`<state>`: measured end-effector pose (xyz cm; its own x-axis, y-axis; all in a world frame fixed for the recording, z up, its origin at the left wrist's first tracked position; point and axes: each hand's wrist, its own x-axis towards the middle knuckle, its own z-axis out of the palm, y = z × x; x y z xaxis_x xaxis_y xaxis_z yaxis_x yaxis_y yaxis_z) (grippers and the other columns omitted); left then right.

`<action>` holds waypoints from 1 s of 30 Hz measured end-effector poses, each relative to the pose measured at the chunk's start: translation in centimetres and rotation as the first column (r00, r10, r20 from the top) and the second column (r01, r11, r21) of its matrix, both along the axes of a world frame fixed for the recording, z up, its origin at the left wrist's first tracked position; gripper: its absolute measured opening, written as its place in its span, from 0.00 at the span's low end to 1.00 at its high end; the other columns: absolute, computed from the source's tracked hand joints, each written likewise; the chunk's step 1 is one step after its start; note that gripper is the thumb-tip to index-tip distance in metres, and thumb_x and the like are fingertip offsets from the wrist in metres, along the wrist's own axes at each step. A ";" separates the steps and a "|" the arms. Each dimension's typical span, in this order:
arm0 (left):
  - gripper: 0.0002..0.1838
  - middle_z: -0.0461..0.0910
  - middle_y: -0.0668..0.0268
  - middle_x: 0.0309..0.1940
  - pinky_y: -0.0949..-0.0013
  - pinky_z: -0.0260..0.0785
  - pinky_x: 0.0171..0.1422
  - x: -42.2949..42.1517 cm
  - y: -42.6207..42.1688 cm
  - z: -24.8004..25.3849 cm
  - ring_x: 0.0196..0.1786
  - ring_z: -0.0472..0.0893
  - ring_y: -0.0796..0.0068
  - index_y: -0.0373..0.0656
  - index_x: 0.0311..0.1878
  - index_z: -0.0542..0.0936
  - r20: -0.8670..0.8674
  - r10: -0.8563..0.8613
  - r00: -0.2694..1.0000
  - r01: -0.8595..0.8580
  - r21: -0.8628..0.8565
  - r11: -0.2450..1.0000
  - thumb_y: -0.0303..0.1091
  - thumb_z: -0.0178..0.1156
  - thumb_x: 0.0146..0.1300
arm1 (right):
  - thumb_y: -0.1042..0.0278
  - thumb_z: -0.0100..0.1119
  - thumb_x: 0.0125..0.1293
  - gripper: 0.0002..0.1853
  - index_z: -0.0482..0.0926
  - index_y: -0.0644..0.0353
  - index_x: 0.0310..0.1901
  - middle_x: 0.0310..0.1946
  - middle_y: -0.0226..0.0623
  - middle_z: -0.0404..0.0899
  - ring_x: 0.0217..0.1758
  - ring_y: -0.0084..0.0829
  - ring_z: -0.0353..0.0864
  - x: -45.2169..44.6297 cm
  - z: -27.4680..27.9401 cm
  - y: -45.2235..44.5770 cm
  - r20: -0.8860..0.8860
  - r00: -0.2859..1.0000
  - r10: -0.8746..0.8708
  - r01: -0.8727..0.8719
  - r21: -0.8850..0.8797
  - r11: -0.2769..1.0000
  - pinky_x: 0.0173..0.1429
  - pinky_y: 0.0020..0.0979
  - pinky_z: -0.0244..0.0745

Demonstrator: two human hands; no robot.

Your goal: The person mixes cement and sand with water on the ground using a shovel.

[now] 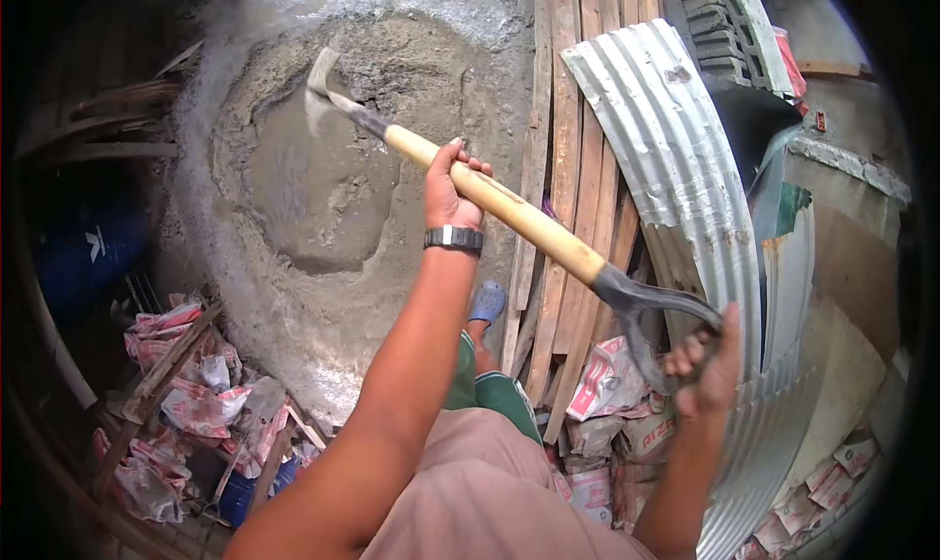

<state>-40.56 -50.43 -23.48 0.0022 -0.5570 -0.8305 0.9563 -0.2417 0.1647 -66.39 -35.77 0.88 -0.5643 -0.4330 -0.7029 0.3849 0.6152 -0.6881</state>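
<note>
A shovel [519, 214] with a pale wooden shaft and a dark D-shaped handle slants across the view. My left hand [453, 186], below a dark wristwatch [454, 238], is wrapped round the middle of the shaft. At the far right end, my right hand [707, 364] grips the D-handle. The shovel's blade [323, 73] is tilted, seen nearly edge-on, at the upper left of a ring of wet cement mix [431, 80]. Grey, watery slurry [304, 178] lies in the hollow inside the ring, just below the blade.
Long wooden planks [565, 168] run along the right of the mix, with corrugated metal sheets [676, 139] leaning beside them. Concrete blocks [739, 36] are stacked at the back right. Torn cement bags [206, 394] and wood scraps lie at left; a blue drum [98, 252] stands behind.
</note>
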 end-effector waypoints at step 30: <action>0.19 0.77 0.58 0.26 0.62 0.76 0.19 10.9 1.5 -15.2 0.20 0.80 0.68 0.36 0.44 0.68 0.543 -0.640 0.543 0.521 0.380 0.764 0.30 0.67 0.56 | 0.62 0.75 0.50 0.20 0.71 0.60 0.18 0.15 0.41 0.68 0.18 0.43 0.69 16.5 -10.9 6.4 -0.489 0.229 0.842 -0.968 -0.025 0.249 0.26 0.39 0.63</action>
<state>-29.70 -48.97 -38.73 0.2578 -0.4912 -0.8320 0.2850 -0.7842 0.5512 -49.94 -29.39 -10.03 0.2187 -0.9197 -0.3261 -0.5768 0.1477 -0.8034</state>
